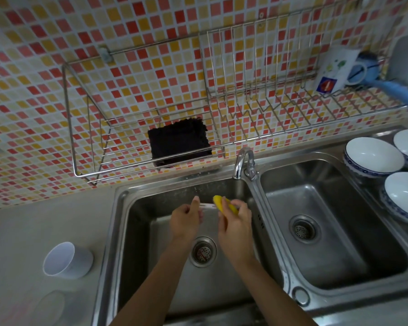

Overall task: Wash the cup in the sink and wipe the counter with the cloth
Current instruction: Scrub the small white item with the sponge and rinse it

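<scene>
A thin white object [207, 205], too small to identify, is being pinched in the left hand [185, 221] over the left sink basin [137, 231]. A yellow sponge [224, 204] is being gripped in the right hand [236, 223], its fingers curled shut, against that object. A white cup [67, 260] is lying tipped on the worktop [33, 231], left of the basin, well apart from both hands.

White cup [67, 260] on its side on counter [21, 243]; dark cloth [180, 143] in rack [85, 147].
</scene>
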`<state>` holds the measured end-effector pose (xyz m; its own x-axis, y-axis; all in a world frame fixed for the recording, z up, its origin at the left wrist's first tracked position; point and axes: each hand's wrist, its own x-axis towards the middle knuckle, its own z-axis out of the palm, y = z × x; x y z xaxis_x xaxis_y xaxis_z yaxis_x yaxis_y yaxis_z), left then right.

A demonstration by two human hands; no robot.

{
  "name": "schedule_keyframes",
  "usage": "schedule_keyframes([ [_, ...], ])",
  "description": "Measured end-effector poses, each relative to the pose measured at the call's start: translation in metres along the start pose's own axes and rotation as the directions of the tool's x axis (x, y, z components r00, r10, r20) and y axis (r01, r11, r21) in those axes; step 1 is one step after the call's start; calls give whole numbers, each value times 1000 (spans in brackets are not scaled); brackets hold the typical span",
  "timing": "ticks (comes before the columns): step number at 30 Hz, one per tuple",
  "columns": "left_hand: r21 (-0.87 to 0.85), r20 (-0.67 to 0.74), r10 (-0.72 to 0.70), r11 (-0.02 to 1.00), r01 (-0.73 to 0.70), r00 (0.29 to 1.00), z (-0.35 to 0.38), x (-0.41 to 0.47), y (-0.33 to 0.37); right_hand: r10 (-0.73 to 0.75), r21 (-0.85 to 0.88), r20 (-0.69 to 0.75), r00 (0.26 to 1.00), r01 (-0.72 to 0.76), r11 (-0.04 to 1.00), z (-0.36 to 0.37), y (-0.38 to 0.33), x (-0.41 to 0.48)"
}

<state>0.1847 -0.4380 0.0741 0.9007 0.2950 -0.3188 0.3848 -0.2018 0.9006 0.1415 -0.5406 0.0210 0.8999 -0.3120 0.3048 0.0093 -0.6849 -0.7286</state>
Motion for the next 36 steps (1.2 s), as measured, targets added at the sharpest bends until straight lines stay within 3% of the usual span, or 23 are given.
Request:
schedule_keyframes([
  [3, 120, -10, 68, 990, -67, 998, 1, 1, -3, -194, -36, 79, 978, 198, 980, -5, -2, -7],
  [4, 191, -3, 108, 976, -105, 994, 0, 4, -4, -189, -35, 74, 979, 192, 981, -10, 2, -4],
  [6, 330, 47, 218, 918, -221, 975, -3, 8, -2, 0, -49, 29, 1000, 1, 999, -20, 25, 16],
  [8, 370, 156, 311, 862, -347, 938, -2, 9, 4, 240, -86, -7, 971, -239, 967, -27, 59, 49],
  [9, 366, 212, 341, 842, -397, 916, 0, 10, 6, 292, -107, -2, 956, -291, 951, -29, 71, 66],
  [13, 371, 346, 418, 762, -532, 840, 15, 16, 14, 261, -115, 157, 953, -245, 963, -24, 82, 106],
  [19, 289, 414, 448, 761, -581, 792, 45, 16, 29, 179, -66, 431, 884, -167, 984, -16, 86, 105],
  [21, 269, 417, 460, 761, -590, 784, 51, 16, 29, 212, 57, 406, 889, -256, 965, -20, 89, 96],
  [23, 264, 410, 474, 756, -598, 780, 54, 16, 26, 314, 185, 322, 893, -385, 904, -22, 100, 84],
  [25, 263, 412, 481, 750, -607, 773, 55, 18, 22, 447, 314, 292, 845, -527, 790, -22, 108, 71],
  [28, 256, 418, 483, 750, -610, 769, 54, 21, 20, 617, 529, 367, 696, -701, 477, -24, 104, 51],
  [31, 250, 398, 496, 751, -611, 772, 53, 23, 20, 640, 633, 425, 640, -716, 294, -30, 100, 35],
  [36, 230, 423, 504, 744, -627, 753, 49, 21, 18, 641, 675, 473, 605, -716, 177, -35, 100, 24],
])
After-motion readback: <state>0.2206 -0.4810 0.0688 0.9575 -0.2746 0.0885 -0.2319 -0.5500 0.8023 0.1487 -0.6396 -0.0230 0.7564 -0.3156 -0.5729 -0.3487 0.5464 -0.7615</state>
